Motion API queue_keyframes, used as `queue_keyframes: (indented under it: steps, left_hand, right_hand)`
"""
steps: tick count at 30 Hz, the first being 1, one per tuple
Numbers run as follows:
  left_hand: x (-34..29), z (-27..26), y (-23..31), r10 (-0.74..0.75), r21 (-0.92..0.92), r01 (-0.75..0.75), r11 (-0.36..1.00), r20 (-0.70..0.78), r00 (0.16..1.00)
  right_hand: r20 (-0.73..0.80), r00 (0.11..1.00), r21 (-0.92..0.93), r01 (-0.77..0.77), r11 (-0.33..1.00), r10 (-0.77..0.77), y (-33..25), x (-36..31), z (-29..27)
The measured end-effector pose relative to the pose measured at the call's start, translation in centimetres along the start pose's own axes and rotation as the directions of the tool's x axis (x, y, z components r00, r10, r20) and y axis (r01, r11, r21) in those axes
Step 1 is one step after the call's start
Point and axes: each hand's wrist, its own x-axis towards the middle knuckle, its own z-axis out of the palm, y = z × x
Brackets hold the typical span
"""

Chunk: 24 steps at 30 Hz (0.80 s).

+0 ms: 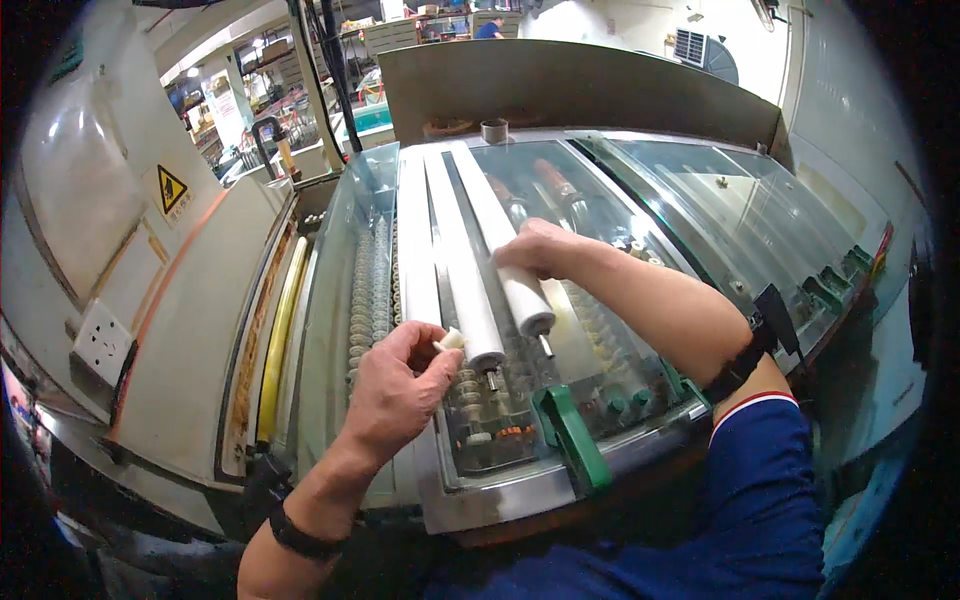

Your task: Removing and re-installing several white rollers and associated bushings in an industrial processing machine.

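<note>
Three long white rollers lie side by side on the glass cover [590, 350] of a machine, running away from me. My right hand [540, 248] is closed over the right-hand roller [522, 298], its fingers wrapped on the upper side. A bare metal shaft sticks out of that roller's near end. Just left of it lies the middle roller [465, 270], also with a metal shaft end showing. Beside its near end, my left hand [395, 392] pinches a small off-white plastic piece [452, 340] between thumb and fingers. The left roller [418, 235] is partly hidden behind that hand.
Green handles [572, 438] stand on the cover's near edge. To the left are an open glass panel [330, 320], rows of ringed rollers [370, 290] and a yellow bar [283, 345]. A metal panel [580, 90] rises behind. Far off, a person [489, 29] is visible.
</note>
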Motion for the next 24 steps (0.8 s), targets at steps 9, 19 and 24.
queue_keyframes:
  steps: [9, 19, 24]
  left_hand:
    - [-1.4, 1.3, 0.1, 0.092, 0.122, -0.074, 0.990, -0.150, 0.984]
    - [-0.9, 1.7, -0.4, 0.267, 0.324, -0.185, 0.928, -0.231, 0.936]
    - [-0.9, 2.1, 0.4, 0.265, 0.368, -0.167, 0.915, -0.232, 0.936]
  right_hand:
    - [0.007, 1.000, 0.156, 0.027, 0.987, -0.029, -7.7, 1.1, 3.4]
    - [0.048, 0.999, 0.105, 0.005, 0.994, -0.010, -7.9, 0.9, 3.5]
    - [0.039, 0.999, 0.202, 0.011, 0.979, -0.019, -6.7, 0.9, 4.0]
